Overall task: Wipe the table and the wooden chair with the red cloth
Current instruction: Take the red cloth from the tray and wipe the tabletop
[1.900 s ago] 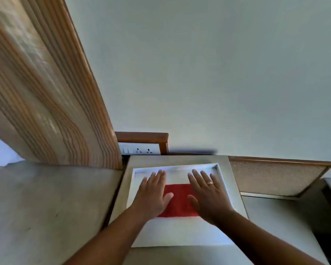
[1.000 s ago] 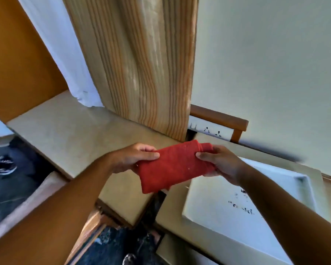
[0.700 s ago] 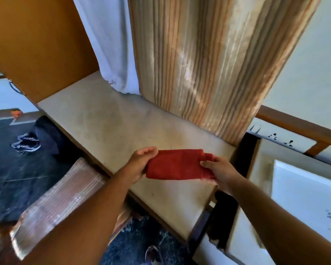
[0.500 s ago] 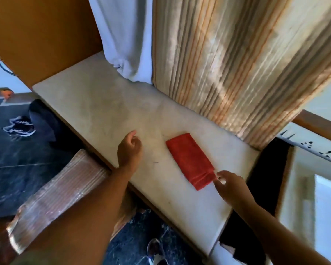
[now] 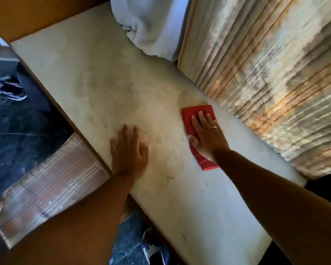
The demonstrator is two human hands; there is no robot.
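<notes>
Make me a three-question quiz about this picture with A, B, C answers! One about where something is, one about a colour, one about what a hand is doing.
1. Where does the folded red cloth lie?
A. on the pale stone tabletop
B. on the dark floor
C. over the striped curtain

2. What colour is the bunched cloth at the table's far edge?
A. green
B. white
C. black

3. What is the right hand doing?
A. pointing upward
B. gripping a cup
C. pressing flat on the cloth

Answers: 1 A, the cloth lies on the tabletop near the curtain. 2 B, it is plainly white. 3 C, palm down, fingers spread over the cloth.
</notes>
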